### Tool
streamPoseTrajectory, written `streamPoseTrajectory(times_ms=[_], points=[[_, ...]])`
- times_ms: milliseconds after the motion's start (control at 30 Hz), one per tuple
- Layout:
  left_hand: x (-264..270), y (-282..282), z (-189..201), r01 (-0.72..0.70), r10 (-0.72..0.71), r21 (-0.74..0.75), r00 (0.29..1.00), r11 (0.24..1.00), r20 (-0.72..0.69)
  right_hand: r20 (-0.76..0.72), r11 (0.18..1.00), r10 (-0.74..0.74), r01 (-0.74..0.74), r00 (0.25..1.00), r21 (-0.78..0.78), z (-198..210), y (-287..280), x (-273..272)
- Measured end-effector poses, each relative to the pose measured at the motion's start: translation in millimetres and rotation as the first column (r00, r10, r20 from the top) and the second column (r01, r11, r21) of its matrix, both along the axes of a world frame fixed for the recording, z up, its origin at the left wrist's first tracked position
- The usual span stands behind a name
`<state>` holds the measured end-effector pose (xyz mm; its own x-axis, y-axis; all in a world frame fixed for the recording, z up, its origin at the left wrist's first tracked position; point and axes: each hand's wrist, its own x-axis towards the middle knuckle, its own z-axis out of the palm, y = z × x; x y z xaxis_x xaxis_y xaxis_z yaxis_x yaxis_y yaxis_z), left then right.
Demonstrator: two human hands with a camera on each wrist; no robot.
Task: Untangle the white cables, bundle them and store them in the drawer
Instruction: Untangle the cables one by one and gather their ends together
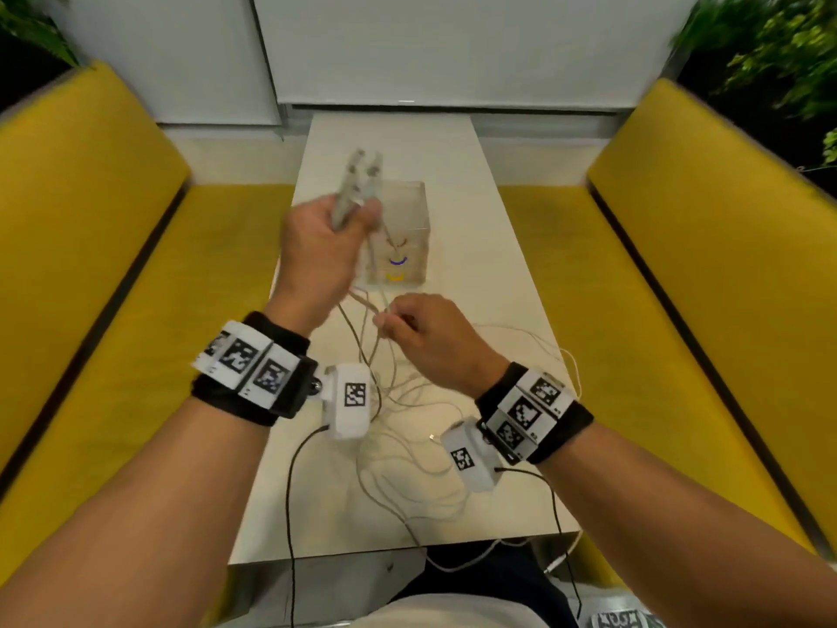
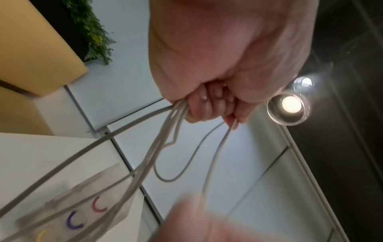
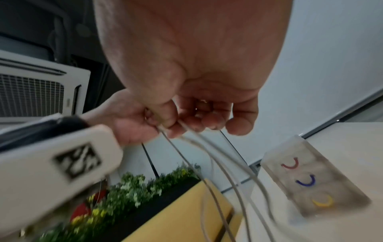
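In the head view, the step in hand looked like gathering: the left hand [image 1: 324,247], at centre frame, gripped a raised bunch of white cables [image 1: 358,188], while the right hand [image 1: 430,335], just below and to its right, pinched strands trailing down to the loose tangle on the table [image 1: 498,274]. The clear drawer unit [image 1: 405,228] stood just behind the left hand, its drawers apparently closed.

The left wrist view showed fingers [image 2: 209,106] curled tightly round several strands at centre.

In the right wrist view, thumb and fingertips [image 3: 165,117] pinched strands at centre; the drawer unit sat at lower right. Next, probably, the remaining slack needs feeding up into the bunch.
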<state>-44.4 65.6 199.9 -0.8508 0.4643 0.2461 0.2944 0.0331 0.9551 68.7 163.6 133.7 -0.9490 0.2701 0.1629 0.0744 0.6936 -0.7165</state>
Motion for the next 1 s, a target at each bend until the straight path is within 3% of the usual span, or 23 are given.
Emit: streamPoseTrajectory(times_ms=[67, 200, 333, 400, 533, 600, 700, 833, 900, 1000], points=[[-17, -9, 13, -0.101, 0.100, 0.120, 0.995, 0.988, 0.020, 0.092, 1.000, 0.019, -0.020, 0.996, 0.012, -19, -7, 12], [-29, -23, 26, -0.157, 0.166, 0.249, 0.986, 0.956, -0.017, 0.174, 0.999, 0.047, -0.046, 0.984, -0.004, -51, -12, 32], [-33, -23, 33, -0.256, 0.264, 0.392, 0.964, 0.884, 0.035, 0.399, 0.994, 0.112, -0.111, 0.910, -0.025, -75, 6, 45], [-35, -25, 34, -0.237, 0.246, 0.392, 0.969, 0.889, 0.027, 0.404, 0.992, 0.110, -0.074, 0.908, -0.105, -81, 7, 52], [-29, -26, 25, -0.185, 0.179, 0.266, 0.983, 0.946, 0.046, 0.235, 0.940, 0.050, 0.034, 0.971, -0.341, -64, 15, 53], [-25, -23, 19, -0.240, 0.219, 0.215, 0.969, 0.947, 0.118, 0.287, 0.919, 0.097, 0.025, 0.953, -0.394, -55, 24, 53], [-19, -17, 9, -0.235, 0.189, 0.239, 0.961, 0.942, 0.200, 0.609, 0.986, 0.146, -0.063, 0.779, -0.155, -67, 35, 57], [-9, -10, -1, -0.158, 0.095, 0.296, 0.972, 0.942, 0.217, 0.785, 0.985, 0.119, -0.171, 0.608, -0.017, -98, 31, 63], [-7, -11, -7, -0.144, 0.079, 0.304, 0.973, 0.942, 0.216, 0.813, 0.980, 0.071, -0.193, 0.578, 0.052, -104, 27, 63], [-8, -13, -13, -0.149, 0.081, 0.293, 0.969, 0.945, 0.233, 0.751, 0.971, -0.073, -0.127, 0.657, 0.205, -95, 32, 55]])
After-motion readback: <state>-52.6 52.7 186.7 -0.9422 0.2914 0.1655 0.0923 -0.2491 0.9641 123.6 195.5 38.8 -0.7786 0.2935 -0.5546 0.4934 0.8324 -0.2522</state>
